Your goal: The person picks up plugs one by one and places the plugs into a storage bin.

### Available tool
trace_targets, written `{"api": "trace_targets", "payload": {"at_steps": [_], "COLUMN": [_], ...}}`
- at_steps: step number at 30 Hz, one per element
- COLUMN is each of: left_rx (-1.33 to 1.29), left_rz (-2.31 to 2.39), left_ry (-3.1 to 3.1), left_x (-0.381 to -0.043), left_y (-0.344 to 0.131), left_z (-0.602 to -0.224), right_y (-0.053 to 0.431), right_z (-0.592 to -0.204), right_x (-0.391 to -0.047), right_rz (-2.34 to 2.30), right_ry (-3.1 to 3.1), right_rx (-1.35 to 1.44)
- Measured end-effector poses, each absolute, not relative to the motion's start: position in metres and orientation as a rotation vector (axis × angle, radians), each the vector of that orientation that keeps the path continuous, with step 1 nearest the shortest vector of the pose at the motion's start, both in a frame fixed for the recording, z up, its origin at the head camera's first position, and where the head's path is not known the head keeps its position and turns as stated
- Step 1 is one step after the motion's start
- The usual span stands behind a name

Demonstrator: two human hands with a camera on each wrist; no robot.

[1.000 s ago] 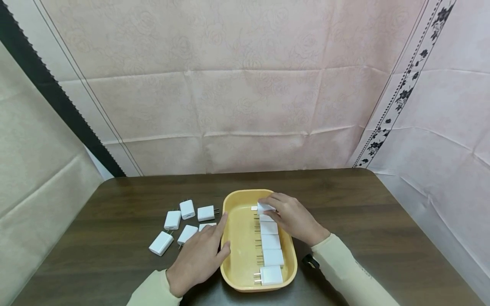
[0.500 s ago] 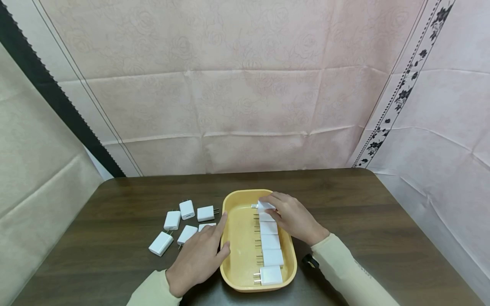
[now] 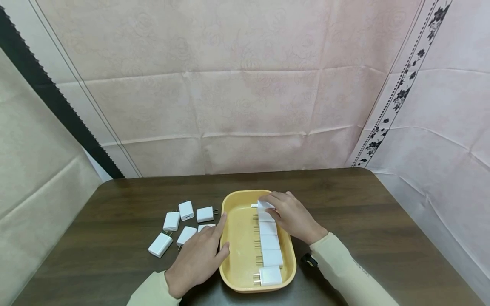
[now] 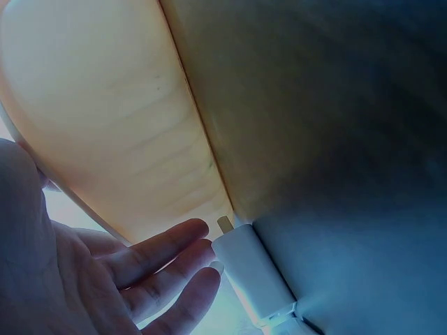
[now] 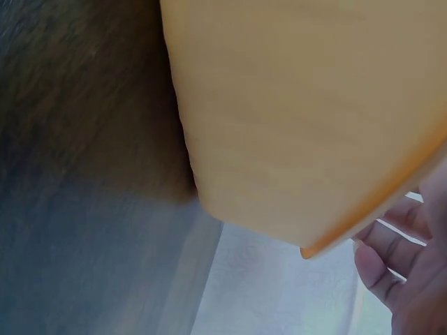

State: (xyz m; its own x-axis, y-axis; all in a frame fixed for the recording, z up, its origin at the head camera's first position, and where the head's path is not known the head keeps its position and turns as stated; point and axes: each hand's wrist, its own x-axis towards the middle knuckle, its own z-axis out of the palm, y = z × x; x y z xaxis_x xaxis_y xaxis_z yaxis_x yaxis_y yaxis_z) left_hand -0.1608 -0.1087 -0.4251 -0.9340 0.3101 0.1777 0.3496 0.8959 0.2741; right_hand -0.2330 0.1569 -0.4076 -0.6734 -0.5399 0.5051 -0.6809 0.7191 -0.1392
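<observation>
A yellow tray (image 3: 239, 272) holds a column of white charger plugs (image 3: 272, 258) along its right side, their prongs pointing left. At the far end of that column, my right hand (image 3: 292, 216) pinches a white charger plug (image 3: 263, 205) between thumb and fingers. In the right wrist view the tray's outer wall (image 5: 300, 125) covers most of the picture and hides this plug. My left hand (image 3: 199, 257) rests at the tray's left rim, index finger extended along it. Beside its fingers in the left wrist view lies another charger plug (image 4: 255, 272) with a metal prong.
Several loose white charger plugs (image 3: 160, 245) lie on the dark wooden table (image 3: 95, 238) left of the tray, some partly behind my left hand. Cloth (image 3: 252, 102) hangs behind the table. A black band (image 3: 309, 260) shows at my right wrist.
Both hands keep their places, the right one still holding the plug at the column's far end. The head view has shifted very slightly.
</observation>
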Motion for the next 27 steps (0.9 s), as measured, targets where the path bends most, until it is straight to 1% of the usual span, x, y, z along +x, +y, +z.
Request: {"api": "trace_targets", "payload": {"at_steps": [27], "left_rx": [-0.505], "left_rz": [-0.466], "left_ry": [-2.961], "left_x": [-0.1614], "left_y": [-0.1079], "left_z": [-0.4240], "right_y": [0.1596], "right_z": [-0.4152], "right_x": [-0.2395], "right_rz": [0.387], "right_ry": [-2.521], "right_rx": [0.918]}}
